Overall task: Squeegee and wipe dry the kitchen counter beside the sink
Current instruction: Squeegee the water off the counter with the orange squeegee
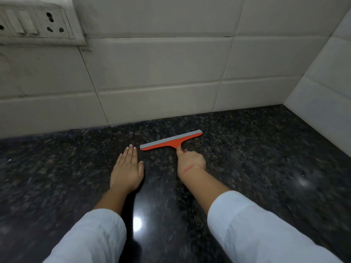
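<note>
At the far left, high on the wall, a white switch panel [36, 23] with rocker switches and a round-pin socket sits on the pale wall tiles [152, 73], which run across the back and turn a corner at the right. Below them lies the dark speckled stone surface [57, 168], glossy enough to show bright spots of reflected light near the lower middle and at the right. The left hand [127, 170] lies flat on the surface, palm down, fingers straight and close together, thumb out to the side, holding nothing; its forearm comes from a rolled-up white sleeve [91, 238] at the bottom of the view. Just to the right of its fingertips, and not touching them, is the left end of the squeegee [171, 142], a T-shaped tool with an orange frame and a grey rubber blade along its far edge. The blade rests across the surface at a slight slant, its right end nearer the wall than its left, a little way short of the tiles. The right hand [190, 160] is curled around the short orange handle, with the forefinger stretched along it toward the blade, and most of the handle is hidden in the grip. A thin red thread [188, 169] circles that wrist, and the forearm leads back to a second white sleeve at the lower right.
</note>
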